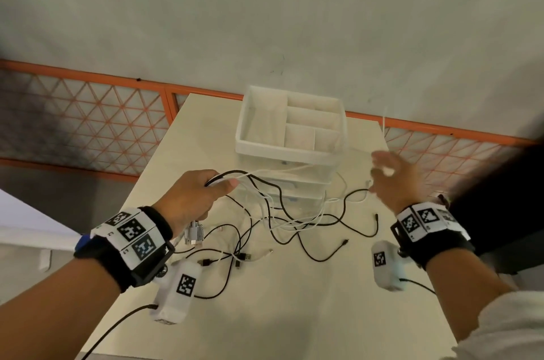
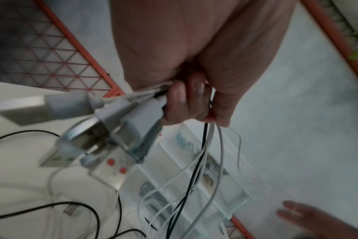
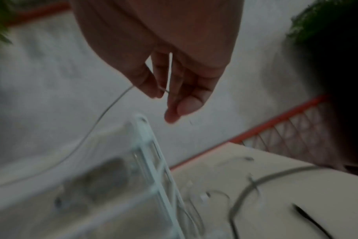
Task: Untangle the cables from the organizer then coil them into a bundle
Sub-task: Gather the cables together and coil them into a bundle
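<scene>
Cables [image 1: 282, 212] sprawl across the near table [image 1: 294, 315], in front of the white organizer [image 1: 290, 127]. Your left hand [image 1: 191, 197] grips a bunch of them, fingers curled tight. Your right hand [image 1: 394, 180], right of the organizer, pinches a thin white cable [image 3: 110, 105], other fingers loose.

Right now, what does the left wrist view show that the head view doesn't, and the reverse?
Left wrist only: the grey connectors bunched below the left hand, whose fingers curl round several white and black cables. Head only: the organizer's empty top compartments and loose cable ends on the table. Both: the left hand's grip, the organizer, the blurred right hand.
</scene>
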Action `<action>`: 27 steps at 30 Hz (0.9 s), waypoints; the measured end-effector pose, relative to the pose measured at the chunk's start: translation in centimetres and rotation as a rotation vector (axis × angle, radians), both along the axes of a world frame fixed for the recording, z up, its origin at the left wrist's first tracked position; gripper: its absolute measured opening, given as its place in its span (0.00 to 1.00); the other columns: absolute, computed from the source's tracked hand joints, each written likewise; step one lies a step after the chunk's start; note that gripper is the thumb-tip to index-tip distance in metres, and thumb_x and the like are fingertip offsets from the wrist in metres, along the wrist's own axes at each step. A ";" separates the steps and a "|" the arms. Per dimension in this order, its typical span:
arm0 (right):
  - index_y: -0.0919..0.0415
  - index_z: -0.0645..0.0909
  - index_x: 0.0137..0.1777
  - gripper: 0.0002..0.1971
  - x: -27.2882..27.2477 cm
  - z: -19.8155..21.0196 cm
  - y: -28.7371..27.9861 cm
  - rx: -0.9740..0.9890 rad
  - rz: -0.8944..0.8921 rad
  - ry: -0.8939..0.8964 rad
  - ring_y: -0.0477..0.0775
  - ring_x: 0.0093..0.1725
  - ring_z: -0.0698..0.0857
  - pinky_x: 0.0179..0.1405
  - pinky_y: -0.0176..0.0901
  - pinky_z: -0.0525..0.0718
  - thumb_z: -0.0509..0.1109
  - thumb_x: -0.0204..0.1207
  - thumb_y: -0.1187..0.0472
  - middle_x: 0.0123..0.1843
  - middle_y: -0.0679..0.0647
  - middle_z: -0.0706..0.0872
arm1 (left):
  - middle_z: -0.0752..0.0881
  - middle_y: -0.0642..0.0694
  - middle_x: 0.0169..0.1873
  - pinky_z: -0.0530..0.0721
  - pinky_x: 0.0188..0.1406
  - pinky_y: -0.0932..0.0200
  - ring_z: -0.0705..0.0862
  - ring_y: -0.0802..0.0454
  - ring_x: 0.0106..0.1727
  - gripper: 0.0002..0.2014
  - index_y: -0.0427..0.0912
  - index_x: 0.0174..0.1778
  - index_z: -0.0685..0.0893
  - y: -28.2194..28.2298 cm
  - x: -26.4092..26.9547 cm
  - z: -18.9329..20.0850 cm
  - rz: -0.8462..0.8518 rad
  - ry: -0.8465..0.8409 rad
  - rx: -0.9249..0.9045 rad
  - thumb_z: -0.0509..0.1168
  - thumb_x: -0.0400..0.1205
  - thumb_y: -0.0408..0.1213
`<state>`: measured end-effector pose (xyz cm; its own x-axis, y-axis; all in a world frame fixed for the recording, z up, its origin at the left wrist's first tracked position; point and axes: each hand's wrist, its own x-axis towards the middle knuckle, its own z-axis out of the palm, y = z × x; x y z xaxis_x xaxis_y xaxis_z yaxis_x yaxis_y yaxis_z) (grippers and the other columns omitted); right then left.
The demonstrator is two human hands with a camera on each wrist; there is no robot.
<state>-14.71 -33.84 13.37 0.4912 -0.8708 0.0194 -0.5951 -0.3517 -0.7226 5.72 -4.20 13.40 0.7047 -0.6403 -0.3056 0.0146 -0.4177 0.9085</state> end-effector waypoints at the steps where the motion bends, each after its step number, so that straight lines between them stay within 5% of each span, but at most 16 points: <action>1: 0.38 0.79 0.70 0.23 -0.5 -1.4 0.3 0.071 0.041 0.132 0.63 0.59 0.90 0.62 0.61 0.89 0.67 0.76 0.57 0.70 0.51 0.87 | 0.64 0.47 0.24 0.63 0.20 0.61 0.61 0.53 0.21 0.19 0.42 0.31 0.72 0.1 0.0 -0.1 -0.010 -0.002 0.010 0.71 0.82 0.45; 4: 0.48 0.78 0.76 0.25 -0.7 -3.3 2.8 0.035 0.089 0.320 0.60 0.66 0.86 0.68 0.50 0.82 0.70 0.78 0.61 0.72 0.55 0.86 | 0.66 0.47 0.24 0.64 0.19 0.63 0.62 0.55 0.21 0.14 0.36 0.37 0.79 0.2 -0.2 -0.4 -0.050 0.003 0.023 0.69 0.83 0.42; 7: 0.44 0.83 0.68 0.21 0.6 -2.5 7.1 0.015 0.300 0.136 0.50 0.55 0.89 0.63 0.47 0.85 0.75 0.76 0.58 0.64 0.46 0.89 | 0.69 0.51 0.22 0.66 0.19 0.64 0.65 0.58 0.20 0.11 0.33 0.45 0.82 -0.3 -0.6 -0.4 -0.113 -0.021 0.036 0.68 0.84 0.39; 10: 0.40 0.70 0.80 0.37 2.8 -1.3 11.6 -0.062 0.624 0.036 0.43 0.68 0.80 0.71 0.42 0.76 0.80 0.71 0.52 0.75 0.42 0.80 | 0.74 0.55 0.21 0.68 0.21 0.66 0.69 0.60 0.20 0.08 0.36 0.47 0.86 -1.4 -1.9 0.5 -0.293 -0.123 0.030 0.69 0.83 0.40; 12: 0.39 0.68 0.81 0.39 4.5 -1.3 13.5 -0.138 0.736 0.036 0.45 0.70 0.80 0.71 0.45 0.76 0.79 0.70 0.50 0.74 0.44 0.82 | 0.78 0.58 0.20 0.70 0.23 0.70 0.72 0.64 0.20 0.06 0.40 0.47 0.87 -1.9 -2.9 1.2 -0.434 -0.210 0.030 0.69 0.83 0.39; 15: 0.51 0.90 0.58 0.17 5.4 -1.2 13.5 -0.087 0.696 -0.109 0.40 0.41 0.88 0.45 0.38 0.84 0.76 0.70 0.66 0.43 0.44 0.93 | 0.82 0.55 0.24 0.76 0.30 0.66 0.78 0.62 0.27 0.04 0.47 0.48 0.88 -1.5 -3.2 1.6 -0.525 -0.245 0.058 0.69 0.83 0.41; 19: 0.51 0.92 0.44 0.09 4.7 -0.7 11.5 0.089 0.421 -0.222 0.38 0.23 0.81 0.28 0.28 0.77 0.76 0.74 0.68 0.22 0.36 0.85 | 0.84 0.47 0.34 0.82 0.45 0.49 0.80 0.52 0.34 0.09 0.53 0.40 0.80 0.2 -2.3 -0.9 -0.434 -0.328 0.132 0.64 0.86 0.47; 22: 0.47 0.92 0.49 0.07 4.2 -1.0 11.2 0.041 0.504 -0.022 0.36 0.30 0.85 0.34 0.28 0.78 0.79 0.74 0.60 0.29 0.33 0.87 | 0.83 0.42 0.38 0.82 0.41 0.51 0.79 0.43 0.37 0.10 0.45 0.50 0.79 0.6 -2.9 -2.6 -0.419 -0.321 0.184 0.59 0.88 0.46; 24: 0.42 0.88 0.59 0.15 4.1 -1.3 12.1 0.023 0.636 0.121 0.36 0.44 0.88 0.48 0.31 0.82 0.80 0.73 0.55 0.45 0.34 0.91 | 0.80 0.47 0.34 0.75 0.34 0.61 0.76 0.49 0.34 0.09 0.42 0.52 0.79 0.3 -3.1 -2.9 -0.440 -0.412 0.230 0.58 0.89 0.44; 27: 0.42 0.86 0.65 0.18 4.5 -1.0 13.6 0.001 0.756 0.106 0.42 0.50 0.89 0.56 0.35 0.84 0.76 0.77 0.56 0.54 0.40 0.92 | 0.85 0.48 0.37 0.79 0.41 0.56 0.82 0.49 0.39 0.08 0.44 0.51 0.83 -0.2 -3.1 -2.2 -0.462 -0.501 0.205 0.59 0.88 0.41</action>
